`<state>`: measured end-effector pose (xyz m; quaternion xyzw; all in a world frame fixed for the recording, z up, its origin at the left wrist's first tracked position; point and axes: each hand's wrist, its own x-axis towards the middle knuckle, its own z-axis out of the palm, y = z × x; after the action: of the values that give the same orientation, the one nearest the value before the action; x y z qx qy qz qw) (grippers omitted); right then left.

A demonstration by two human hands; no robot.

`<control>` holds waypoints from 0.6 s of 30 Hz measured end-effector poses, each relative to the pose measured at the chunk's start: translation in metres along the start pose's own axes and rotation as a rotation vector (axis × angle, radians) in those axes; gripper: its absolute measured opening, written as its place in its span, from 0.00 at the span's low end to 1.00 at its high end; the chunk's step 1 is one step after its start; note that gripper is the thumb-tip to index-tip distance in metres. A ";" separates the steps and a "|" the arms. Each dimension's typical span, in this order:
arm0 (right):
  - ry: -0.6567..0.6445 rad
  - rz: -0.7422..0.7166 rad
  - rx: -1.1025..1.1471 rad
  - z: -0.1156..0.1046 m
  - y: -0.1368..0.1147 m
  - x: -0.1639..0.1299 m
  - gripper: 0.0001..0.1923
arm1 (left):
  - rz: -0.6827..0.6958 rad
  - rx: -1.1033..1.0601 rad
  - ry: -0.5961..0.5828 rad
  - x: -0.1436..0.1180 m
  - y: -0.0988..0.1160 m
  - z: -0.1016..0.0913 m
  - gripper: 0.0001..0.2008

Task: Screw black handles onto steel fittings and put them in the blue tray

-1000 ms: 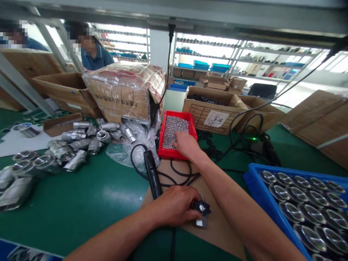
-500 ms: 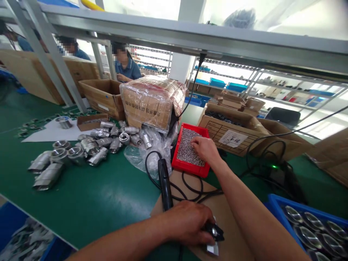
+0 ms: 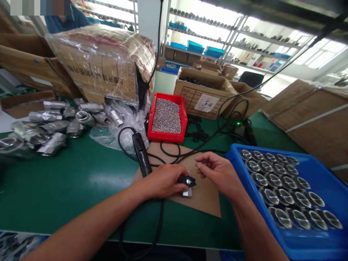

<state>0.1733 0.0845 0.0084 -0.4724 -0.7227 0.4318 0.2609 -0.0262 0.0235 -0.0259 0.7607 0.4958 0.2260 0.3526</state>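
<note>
My left hand [image 3: 163, 180] rests on a brown cardboard sheet [image 3: 206, 197] and grips a small black part with a shiny centre [image 3: 187, 181], which sits on a little metal piece. My right hand [image 3: 217, 171] hovers just right of that part, thumb and forefinger pinched together near it; whatever is between them is too small to see. Beyond the hands stands a red bin [image 3: 167, 117] full of small silver pieces. A black handheld tool [image 3: 141, 154] with a cable lies beside my left hand.
A blue tray [image 3: 301, 224] of several shiny metal discs sits at the right. Metal pipe fittings [image 3: 54, 123] lie piled at the left on the green table [image 3: 81, 188]. Cardboard boxes, a plastic-wrapped carton [image 3: 100, 65] and black cables stand behind. A person in blue is at the far left.
My right hand has left the red bin and come back to the black part, fingers pinched. My left hand stays on that part. The view has tilted downwards.
</note>
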 end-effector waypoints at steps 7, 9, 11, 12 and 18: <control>-0.151 -0.089 -0.006 0.001 0.024 -0.027 0.03 | 0.005 0.026 0.001 0.001 0.001 0.002 0.12; -0.193 -0.100 0.026 0.003 0.025 -0.026 0.02 | 0.009 0.035 -0.003 0.002 0.000 0.002 0.13; -0.210 -0.081 0.057 0.005 0.026 -0.024 0.03 | 0.009 0.039 -0.004 0.002 -0.001 0.003 0.13; -0.214 -0.062 0.073 0.006 0.027 -0.024 0.03 | 0.007 0.038 -0.002 0.002 -0.001 0.003 0.13; -0.191 0.082 0.158 0.012 0.030 -0.026 0.06 | 0.003 0.034 0.000 0.001 -0.001 0.003 0.14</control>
<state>0.1887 0.0619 -0.0229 -0.4364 -0.6881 0.5406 0.2095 -0.0246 0.0237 -0.0285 0.7674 0.4983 0.2183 0.3394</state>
